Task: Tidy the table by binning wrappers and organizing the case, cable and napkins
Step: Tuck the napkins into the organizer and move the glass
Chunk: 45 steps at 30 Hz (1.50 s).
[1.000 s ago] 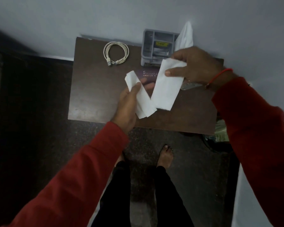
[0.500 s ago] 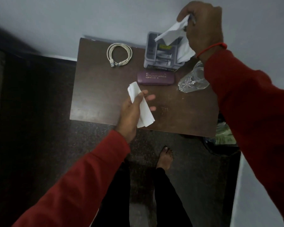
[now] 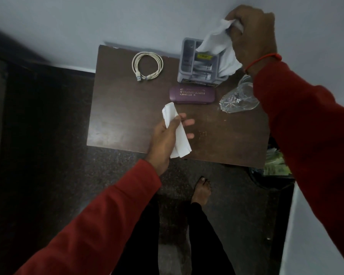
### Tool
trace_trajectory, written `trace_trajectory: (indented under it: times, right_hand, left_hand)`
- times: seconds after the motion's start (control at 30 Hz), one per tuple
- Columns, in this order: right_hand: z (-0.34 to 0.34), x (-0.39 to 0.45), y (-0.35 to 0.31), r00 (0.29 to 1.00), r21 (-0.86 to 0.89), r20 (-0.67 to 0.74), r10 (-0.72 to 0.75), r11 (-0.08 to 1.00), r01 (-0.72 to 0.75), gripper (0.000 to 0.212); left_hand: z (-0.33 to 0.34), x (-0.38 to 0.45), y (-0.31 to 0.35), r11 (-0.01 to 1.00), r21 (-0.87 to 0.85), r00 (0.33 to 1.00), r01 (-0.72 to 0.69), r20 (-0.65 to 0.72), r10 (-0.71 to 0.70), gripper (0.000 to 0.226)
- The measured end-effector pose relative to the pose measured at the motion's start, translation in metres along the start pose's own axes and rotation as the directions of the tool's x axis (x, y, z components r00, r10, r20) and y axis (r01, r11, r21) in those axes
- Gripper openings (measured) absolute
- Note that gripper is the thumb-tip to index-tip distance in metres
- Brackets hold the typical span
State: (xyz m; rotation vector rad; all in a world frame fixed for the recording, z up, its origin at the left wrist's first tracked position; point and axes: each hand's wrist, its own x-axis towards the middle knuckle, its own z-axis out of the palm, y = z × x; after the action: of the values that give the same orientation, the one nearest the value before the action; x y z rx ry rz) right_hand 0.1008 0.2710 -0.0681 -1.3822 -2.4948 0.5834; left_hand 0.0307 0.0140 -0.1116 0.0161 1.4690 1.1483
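Note:
My left hand (image 3: 166, 136) grips a folded white napkin (image 3: 177, 133) above the front of the dark brown table (image 3: 127, 120). My right hand (image 3: 252, 36) is shut on another white napkin (image 3: 216, 41), held over the right side of the grey organizer (image 3: 199, 66) at the table's back edge; more white napkin hangs down beside the organizer. A purple glasses case (image 3: 192, 94) lies in front of the organizer. A coiled white cable (image 3: 147, 66) lies at the back left. A crumpled clear plastic wrapper (image 3: 238, 97) sits at the right, partly behind my right sleeve.
The table stands against a pale wall. A dark bin (image 3: 272, 171) with greenish litter sits on the floor at the table's front right corner. My feet and dark trousers are below the table's front edge on the dark speckled floor.
My right hand carried its napkin from beside the left hand up and back to the organizer. The left hand stayed over the table's front with its folded napkin.

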Motion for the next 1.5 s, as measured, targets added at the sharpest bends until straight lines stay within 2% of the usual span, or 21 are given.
trace_trajectory:
  times: [0.1, 0.27, 0.43, 0.57, 0.6, 0.67, 0.73, 0.77, 0.87, 0.97, 1.1, 1.2, 1.23, 1.27, 1.33, 1.37, 1.4, 1.43, 1.5]
  right_hand:
    - [0.004, 0.003, 0.002, 0.997, -0.040, 0.078, -0.006, 0.999, 0.009, 0.028]
    - [0.002, -0.002, -0.005, 0.991, -0.163, 0.126, 0.041, 0.986, -0.020, 0.035]
    - [-0.002, -0.025, -0.007, 0.998, -0.182, -0.052, -0.036, 0.983, 0.026, 0.037]
    - [0.000, -0.030, 0.001, 0.994, -0.114, -0.093, -0.055, 0.993, 0.045, 0.026]
    - [0.002, -0.029, 0.001, 0.995, -0.085, -0.045, -0.090, 0.993, 0.086, 0.026]
    - [0.007, -0.026, 0.001, 0.977, -0.059, 0.166, -0.138, 0.987, 0.149, 0.027]
    - [0.015, -0.020, -0.003, 0.925, -0.086, 0.365, -0.109, 0.985, 0.150, 0.027]
    - [0.020, -0.016, -0.004, 0.909, -0.099, 0.408, -0.082, 0.986, 0.133, 0.029]
    - [0.035, -0.002, -0.008, 0.906, -0.126, 0.422, 0.006, 0.991, 0.052, 0.037]
    - [0.041, 0.006, -0.010, 0.943, -0.064, 0.327, 0.060, 0.997, -0.041, 0.045]
    - [0.042, -0.001, -0.011, 0.939, -0.030, 0.342, 0.032, 0.999, -0.023, 0.039]
    - [0.035, -0.014, -0.019, 0.966, 0.129, 0.258, 0.028, 0.990, -0.063, 0.029]
    - [0.032, -0.023, -0.023, 0.959, 0.202, 0.278, 0.059, 0.972, -0.118, 0.024]
    - [0.028, -0.033, -0.026, 0.925, 0.274, 0.372, 0.080, 0.942, -0.192, 0.019]
    - [0.019, -0.055, -0.032, 0.768, 0.315, 0.639, 0.050, 0.894, -0.320, 0.031]
    - [0.016, -0.064, -0.034, 0.687, 0.291, 0.726, 0.030, 0.892, -0.346, 0.037]
    - [0.015, -0.071, -0.033, 0.642, 0.285, 0.767, 0.011, 0.890, -0.356, 0.040]
    - [0.017, -0.075, -0.031, 0.644, 0.309, 0.765, 0.001, 0.877, -0.368, 0.041]
    - [0.021, -0.077, -0.027, 0.745, 0.415, 0.666, 0.043, 0.808, -0.418, 0.038]
  left_hand:
    - [0.001, 0.001, 0.001, 1.000, 0.001, 1.000, 0.008, 0.009, -0.008, 0.028]
    - [0.007, 0.002, 0.003, 0.998, -0.057, 0.999, 0.027, 0.045, -0.024, 0.026]
    - [0.014, 0.005, 0.011, 0.996, -0.089, 0.998, 0.024, 0.062, -0.019, 0.032]
    - [0.017, 0.010, 0.015, 0.998, -0.064, 1.000, 0.010, 0.024, -0.009, 0.029]
    - [0.018, 0.011, 0.015, 0.999, -0.054, 1.000, 0.001, 0.022, 0.000, 0.027]
    - [0.018, 0.011, 0.015, 0.999, -0.044, 1.000, -0.010, 0.025, 0.011, 0.024]
    - [0.020, 0.009, 0.014, 0.999, -0.041, 1.000, -0.003, 0.031, 0.004, 0.022]
    - [0.021, 0.008, 0.012, 0.999, -0.041, 0.999, 0.003, 0.034, -0.002, 0.022]
    - [0.021, 0.005, 0.006, 0.999, -0.044, 0.999, 0.014, 0.042, -0.013, 0.022]
    - [0.020, 0.001, -0.001, 0.999, -0.036, 0.999, 0.015, 0.042, -0.014, 0.024]
    - [0.019, -0.003, -0.007, 0.999, -0.037, 0.999, 0.026, 0.030, -0.025, 0.026]
    - [0.019, -0.005, -0.003, 0.999, -0.042, 0.999, 0.024, 0.033, -0.022, 0.031]
    - [0.020, -0.005, -0.001, 0.999, -0.031, 1.000, 0.012, 0.027, -0.011, 0.030]
    - [0.019, -0.004, 0.001, 1.000, -0.014, 1.000, -0.012, 0.012, 0.012, 0.027]
    - [0.017, 0.002, 0.005, 0.996, 0.038, 0.996, -0.080, -0.022, 0.081, 0.025]
    - [0.016, 0.007, 0.007, 0.991, 0.061, 0.992, -0.117, -0.035, 0.119, 0.034]
    - [0.016, 0.010, 0.011, 0.987, 0.070, 0.988, -0.146, -0.048, 0.150, 0.042]
    - [0.016, 0.012, 0.015, 0.984, 0.065, 0.983, -0.166, -0.066, 0.170, 0.046]
    - [0.015, 0.016, 0.022, 0.982, 0.039, 0.979, -0.183, -0.087, 0.186, 0.048]
